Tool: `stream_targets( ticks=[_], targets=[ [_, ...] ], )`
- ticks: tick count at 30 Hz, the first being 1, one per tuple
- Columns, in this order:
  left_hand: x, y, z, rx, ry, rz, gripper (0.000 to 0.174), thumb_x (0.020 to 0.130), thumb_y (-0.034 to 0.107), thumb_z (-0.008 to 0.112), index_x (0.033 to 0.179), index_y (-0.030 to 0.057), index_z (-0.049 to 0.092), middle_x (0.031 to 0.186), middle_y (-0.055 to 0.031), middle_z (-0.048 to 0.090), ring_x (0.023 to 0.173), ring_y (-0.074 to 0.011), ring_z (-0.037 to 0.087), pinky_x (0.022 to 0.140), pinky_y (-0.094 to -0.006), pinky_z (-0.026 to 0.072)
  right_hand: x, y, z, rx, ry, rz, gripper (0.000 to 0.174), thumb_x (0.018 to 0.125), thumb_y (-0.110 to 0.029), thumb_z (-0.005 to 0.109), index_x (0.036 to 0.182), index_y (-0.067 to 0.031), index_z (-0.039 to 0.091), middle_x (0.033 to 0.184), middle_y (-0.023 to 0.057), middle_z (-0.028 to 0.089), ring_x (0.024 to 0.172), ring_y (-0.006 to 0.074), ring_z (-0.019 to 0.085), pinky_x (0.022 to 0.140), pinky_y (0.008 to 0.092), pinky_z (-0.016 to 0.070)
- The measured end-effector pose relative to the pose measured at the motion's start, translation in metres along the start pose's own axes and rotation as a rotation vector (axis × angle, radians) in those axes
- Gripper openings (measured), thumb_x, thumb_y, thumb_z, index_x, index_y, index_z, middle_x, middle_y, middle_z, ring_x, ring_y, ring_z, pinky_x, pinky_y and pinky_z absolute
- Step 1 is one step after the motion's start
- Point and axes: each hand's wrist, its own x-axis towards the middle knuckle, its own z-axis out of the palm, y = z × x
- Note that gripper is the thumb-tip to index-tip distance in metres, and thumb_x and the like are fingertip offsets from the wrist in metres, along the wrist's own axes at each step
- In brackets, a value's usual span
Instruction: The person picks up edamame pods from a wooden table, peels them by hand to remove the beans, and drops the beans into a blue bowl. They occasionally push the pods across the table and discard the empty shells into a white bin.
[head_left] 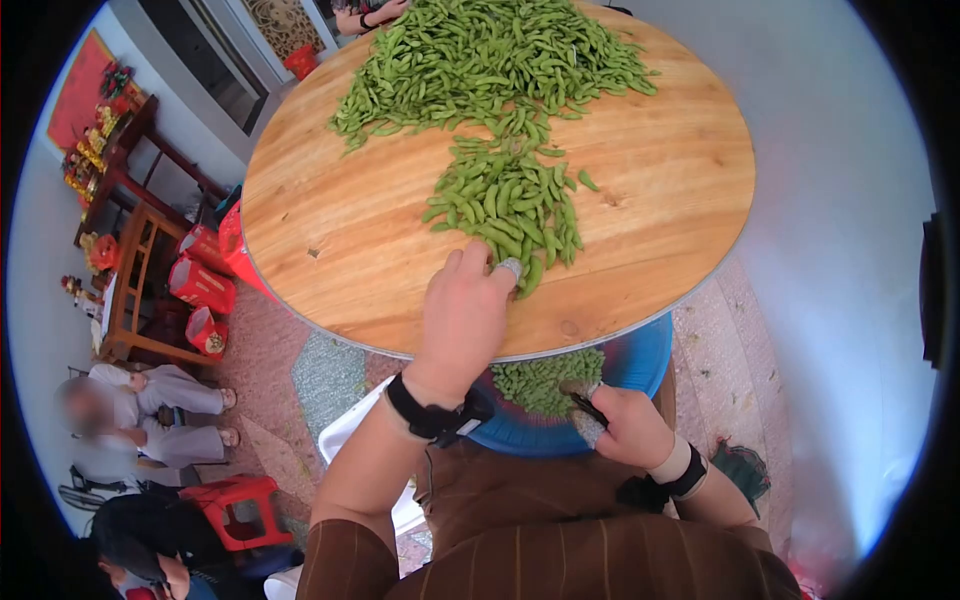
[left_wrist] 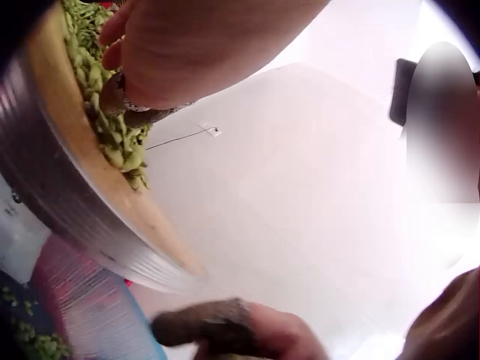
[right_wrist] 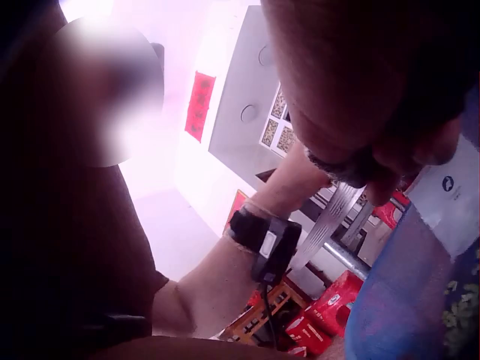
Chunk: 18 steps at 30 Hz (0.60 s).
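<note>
Green pods (head_left: 505, 200) lie in a small heap on the round wooden table (head_left: 350, 250). My left hand (head_left: 465, 315) reaches over the near edge, its fingertips touching the nearest pods; a grey covering wraps one digit. In the left wrist view this hand (left_wrist: 187, 52) lies against the pods (left_wrist: 94, 82). Below the table edge, my right hand (head_left: 632, 430) is above a blue basin (head_left: 655, 360) holding shelled green beans (head_left: 545, 382). Grey coverings and something dark show at its fingers; whether it grips anything is unclear. The right wrist view shows this hand (right_wrist: 360, 97) in shadow.
A large pile of pods (head_left: 490, 60) covers the table's far side, where another person's arm (head_left: 368, 18) shows. At the left are a red stool (head_left: 235, 510), red containers (head_left: 203, 285), a wooden stand (head_left: 150, 280) and seated people. A white object (head_left: 350, 420) is beside the basin.
</note>
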Motion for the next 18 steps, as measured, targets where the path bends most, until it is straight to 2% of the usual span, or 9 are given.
stream_targets(
  ticks=[3, 5, 6, 8, 9, 11, 13, 18],
  targets=[
    [0.007, -0.006, 0.012, -0.104, 0.089, 0.015, 0.021, 0.073, 0.000, 0.062, 0.093, 0.0025, 0.062, 0.097, -0.0161, 0.060, 0.080, -0.0346, 0.059, 0.071, -0.0402, 0.0494, -0.005, -0.001, -0.007, 0.038, 0.034, 0.033, 0.038, 0.080, -0.010, 0.060, 0.118, -0.0055, 0.056, 0.080, 0.0187, 0.061, 0.075, 0.0367, 0.061, 0.066, 0.0405, 0.0504],
    [0.002, -0.003, 0.005, -0.249, 0.199, -0.017, 0.016, 0.082, 0.001, 0.059, 0.098, 0.0011, 0.060, 0.091, -0.0131, 0.062, 0.075, -0.0270, 0.060, 0.066, -0.0347, 0.0495, -0.008, -0.002, -0.008, 0.163, 0.063, 0.145, 0.039, 0.083, -0.009, 0.057, 0.122, -0.0032, 0.053, 0.083, 0.0190, 0.063, 0.078, 0.0349, 0.064, 0.069, 0.0378, 0.0509],
    [-0.005, 0.004, 0.000, -0.250, 0.188, -0.011, 0.016, 0.082, 0.001, 0.059, 0.098, 0.0011, 0.060, 0.091, -0.0131, 0.062, 0.075, -0.0270, 0.060, 0.066, -0.0347, 0.0495, -0.008, -0.003, -0.009, 0.170, 0.069, 0.152, 0.039, 0.083, -0.009, 0.057, 0.122, -0.0032, 0.053, 0.083, 0.0190, 0.063, 0.078, 0.0349, 0.064, 0.069, 0.0378, 0.0509],
    [-0.025, 0.022, -0.013, -1.188, -0.166, -0.549, 0.017, 0.090, 0.005, 0.054, 0.106, 0.0013, 0.057, 0.086, -0.0080, 0.063, 0.073, -0.0165, 0.060, 0.062, -0.0278, 0.0479, -0.002, -0.006, -0.012, 0.375, 0.114, 0.157, 0.040, 0.085, -0.006, 0.054, 0.125, -0.0012, 0.049, 0.085, 0.0161, 0.064, 0.081, 0.0319, 0.065, 0.071, 0.0353, 0.0508],
    [-0.033, 0.027, -0.016, -1.185, -0.178, -0.553, 0.017, 0.090, 0.005, 0.054, 0.106, 0.0013, 0.057, 0.086, -0.0080, 0.063, 0.073, -0.0165, 0.060, 0.062, -0.0278, 0.0479, 0.002, -0.011, -0.017, 0.384, 0.116, 0.166, 0.040, 0.085, -0.006, 0.054, 0.125, -0.0012, 0.049, 0.085, 0.0161, 0.064, 0.081, 0.0319, 0.065, 0.071, 0.0353, 0.0508],
    [-0.048, 0.035, -0.019, -1.473, -0.433, -0.702, 0.018, 0.093, 0.006, 0.050, 0.111, 0.0021, 0.054, 0.087, -0.0048, 0.063, 0.073, -0.0097, 0.058, 0.061, -0.0235, 0.0464, 0.007, -0.022, -0.026, 0.487, 0.023, 0.208, 0.043, 0.084, -0.003, 0.051, 0.127, -0.0001, 0.047, 0.085, 0.0123, 0.065, 0.082, 0.0288, 0.066, 0.074, 0.0342, 0.0508],
    [-0.057, 0.045, -0.018, -1.517, -0.454, -0.742, 0.017, 0.091, 0.004, 0.051, 0.108, 0.0022, 0.055, 0.088, -0.0053, 0.063, 0.072, -0.0107, 0.058, 0.062, -0.0235, 0.0465, 0.011, -0.025, -0.028, 0.496, 0.012, 0.196, 0.043, 0.084, -0.002, 0.050, 0.127, -0.0006, 0.047, 0.085, 0.0115, 0.065, 0.081, 0.0284, 0.066, 0.074, 0.0336, 0.0508],
    [-0.069, 0.054, -0.012, -1.539, -0.462, -0.695, 0.022, 0.086, -0.004, 0.046, 0.106, 0.0015, 0.054, 0.090, -0.0061, 0.062, 0.073, -0.0102, 0.056, 0.064, -0.0227, 0.0458, 0.010, -0.017, -0.019, 0.455, 0.020, 0.086, 0.046, 0.083, -0.001, 0.050, 0.128, -0.0023, 0.046, 0.084, 0.0098, 0.065, 0.080, 0.0270, 0.067, 0.073, 0.0324, 0.0512]
  ],
)
